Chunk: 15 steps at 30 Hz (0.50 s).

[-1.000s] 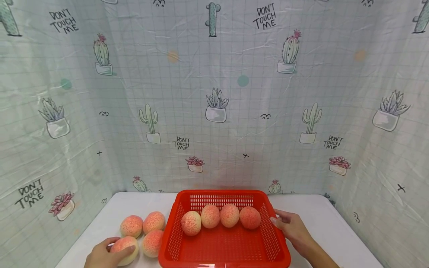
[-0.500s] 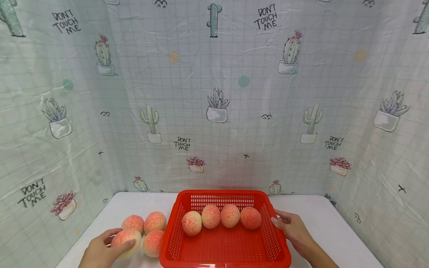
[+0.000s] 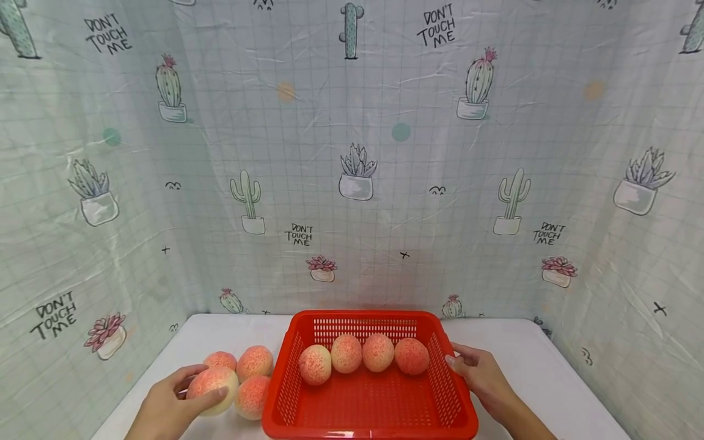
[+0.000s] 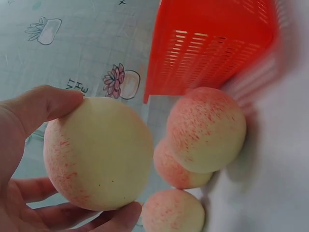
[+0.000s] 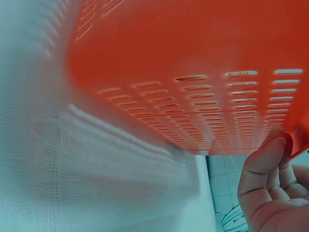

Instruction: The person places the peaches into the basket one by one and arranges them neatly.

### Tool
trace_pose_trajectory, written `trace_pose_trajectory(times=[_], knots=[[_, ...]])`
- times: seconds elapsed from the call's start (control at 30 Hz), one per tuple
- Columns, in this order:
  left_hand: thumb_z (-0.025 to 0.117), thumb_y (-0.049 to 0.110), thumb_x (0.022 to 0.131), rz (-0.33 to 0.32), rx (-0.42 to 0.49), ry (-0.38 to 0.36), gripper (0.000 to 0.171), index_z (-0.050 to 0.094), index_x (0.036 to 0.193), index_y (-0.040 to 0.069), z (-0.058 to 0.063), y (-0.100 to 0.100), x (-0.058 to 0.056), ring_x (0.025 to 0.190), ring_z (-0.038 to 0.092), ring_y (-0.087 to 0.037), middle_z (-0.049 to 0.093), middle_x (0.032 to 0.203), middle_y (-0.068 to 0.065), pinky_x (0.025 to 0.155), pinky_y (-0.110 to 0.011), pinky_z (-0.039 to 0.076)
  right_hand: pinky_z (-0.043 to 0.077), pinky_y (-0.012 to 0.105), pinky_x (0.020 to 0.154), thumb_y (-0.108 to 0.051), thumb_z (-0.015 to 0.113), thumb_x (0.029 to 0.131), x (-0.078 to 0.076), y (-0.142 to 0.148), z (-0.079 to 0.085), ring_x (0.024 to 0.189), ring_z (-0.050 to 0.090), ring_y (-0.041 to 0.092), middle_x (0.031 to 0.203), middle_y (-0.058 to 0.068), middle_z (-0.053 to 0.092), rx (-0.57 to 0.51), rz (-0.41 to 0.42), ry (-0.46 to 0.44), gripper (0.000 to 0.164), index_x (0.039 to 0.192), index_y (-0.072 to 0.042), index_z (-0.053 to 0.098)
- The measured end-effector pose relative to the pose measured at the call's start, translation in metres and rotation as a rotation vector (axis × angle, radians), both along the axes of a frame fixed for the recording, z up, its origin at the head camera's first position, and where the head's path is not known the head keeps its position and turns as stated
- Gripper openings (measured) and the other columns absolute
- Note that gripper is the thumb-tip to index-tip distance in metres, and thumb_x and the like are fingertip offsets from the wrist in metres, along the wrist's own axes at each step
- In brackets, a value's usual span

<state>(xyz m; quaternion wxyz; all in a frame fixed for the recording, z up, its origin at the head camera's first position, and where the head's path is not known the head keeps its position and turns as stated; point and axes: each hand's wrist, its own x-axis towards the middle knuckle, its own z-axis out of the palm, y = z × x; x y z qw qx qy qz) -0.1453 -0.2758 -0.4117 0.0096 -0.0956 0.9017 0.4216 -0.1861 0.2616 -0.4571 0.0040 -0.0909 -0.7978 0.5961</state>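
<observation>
Gripping red basket (image 3: 363, 406) at three o'clock with right hand (image 3: 481, 374); holding peach (image 3: 214, 382) at basket's nine o'clock in left hand (image 3: 167, 402).

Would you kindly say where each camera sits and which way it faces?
Head: on the head, facing forward and down over white table and red basket; left hand and right hand show.
Left wrist: on that wrist, facing the held peach, the red basket beyond; left hand shows.
Right wrist: on that wrist, facing the red basket's slotted outer side; right hand shows.
Head and left wrist share the held peach.
</observation>
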Motion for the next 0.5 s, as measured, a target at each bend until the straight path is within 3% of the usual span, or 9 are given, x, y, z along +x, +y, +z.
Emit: trace_pose_trajectory(times=[0.2,0.5], knots=[[0.083,0.049,0.086,-0.029,0.029,0.022,0.086,0.051,0.149,0.000,0.009,0.009,0.000,0.113,0.068,-0.026,0.064,0.139,-0.026,0.078,-0.027,0.060,0.065,0.040,0.086,-0.018,0.066,0.102,0.001,0.000,0.002,0.086,0.068,0.020,0.103,0.010,0.073,-0.001,-0.012,-0.008,0.056,0.151,0.003,0.049],[0.081,0.049,0.089,-0.083,0.024,0.045,0.079,0.053,0.149,0.006,0.025,0.024,0.003,0.112,0.067,-0.019,0.067,0.138,-0.017,0.076,-0.022,0.057,0.065,0.035,0.085,-0.016,0.066,0.102,0.000,-0.001,0.001,0.086,0.066,0.019,0.102,0.011,0.072,-0.017,-0.020,-0.018,0.056,0.152,0.003,0.048]])
